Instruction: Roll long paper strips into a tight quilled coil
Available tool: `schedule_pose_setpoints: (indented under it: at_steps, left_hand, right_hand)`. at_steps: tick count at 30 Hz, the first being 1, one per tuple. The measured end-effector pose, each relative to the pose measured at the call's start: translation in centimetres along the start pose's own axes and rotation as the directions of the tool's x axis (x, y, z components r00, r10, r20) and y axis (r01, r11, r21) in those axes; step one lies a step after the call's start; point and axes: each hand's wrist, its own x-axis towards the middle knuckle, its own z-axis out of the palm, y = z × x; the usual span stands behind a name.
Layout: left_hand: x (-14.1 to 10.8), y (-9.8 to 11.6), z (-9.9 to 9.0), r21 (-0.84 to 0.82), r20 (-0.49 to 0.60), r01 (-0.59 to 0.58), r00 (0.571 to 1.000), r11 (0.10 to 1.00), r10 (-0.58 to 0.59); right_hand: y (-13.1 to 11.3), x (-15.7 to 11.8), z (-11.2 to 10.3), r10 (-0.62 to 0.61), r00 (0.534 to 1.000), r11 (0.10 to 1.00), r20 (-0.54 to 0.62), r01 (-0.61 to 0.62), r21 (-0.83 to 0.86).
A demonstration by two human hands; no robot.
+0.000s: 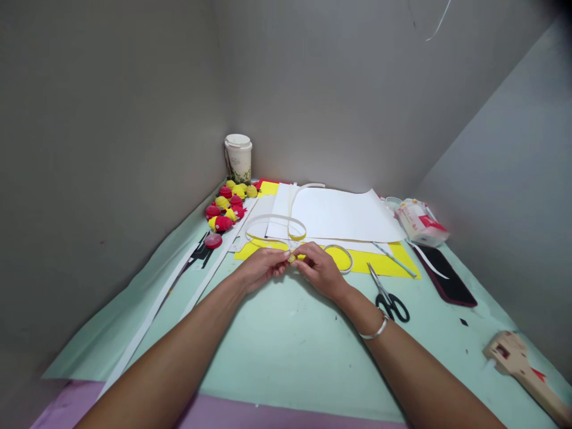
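Over the middle of the table, my left hand (pixel 264 268) and my right hand (pixel 320 271) meet at the fingertips. Both are closed in a pinch on a small yellow paper coil (pixel 292 258). From the coil a long strip (pixel 298 234), white on one side and yellow on the other, seems to loop up and away over the paper. Part of the coil hides behind the fingers. Just beyond my right hand, a ring of pale strip (pixel 351 262) lies on yellow paper (pixel 379 263). Scissors (pixel 388 298) with black handles rest beside my right forearm.
White sheets (pixel 344 214) lie at the back. To the left are red and yellow paper pieces (pixel 221 223), a lidded cup (pixel 239 158) and long white strips (pixel 165 298). A phone (pixel 447 277), a tissue pack (pixel 420 221) and a glue gun (pixel 513 357) are on the right.
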Motion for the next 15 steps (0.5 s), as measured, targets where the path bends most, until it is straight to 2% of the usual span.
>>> schedule_pose_setpoints:
  at_steps: [5,11,15]
  left_hand:
    - [0.18,-0.36,-0.32,0.039,0.017,-0.006,1.000,0.999,0.005]
    - [0.29,-0.46,-0.32,0.005,0.029,-0.029,0.999,1.000,0.029]
    - [0.19,-0.30,-0.12,0.015,0.009,-0.008,1.000,1.000,0.008]
  right_hand:
    - [-0.07,0.01,0.20,0.007,1.000,1.000,0.014,-0.007,0.006]
    - [-0.47,-0.08,0.72,0.097,0.994,0.995,-0.052,-0.096,0.014]
    - [-0.33,-0.11,0.71,0.060,0.996,0.998,-0.063,-0.061,-0.010]
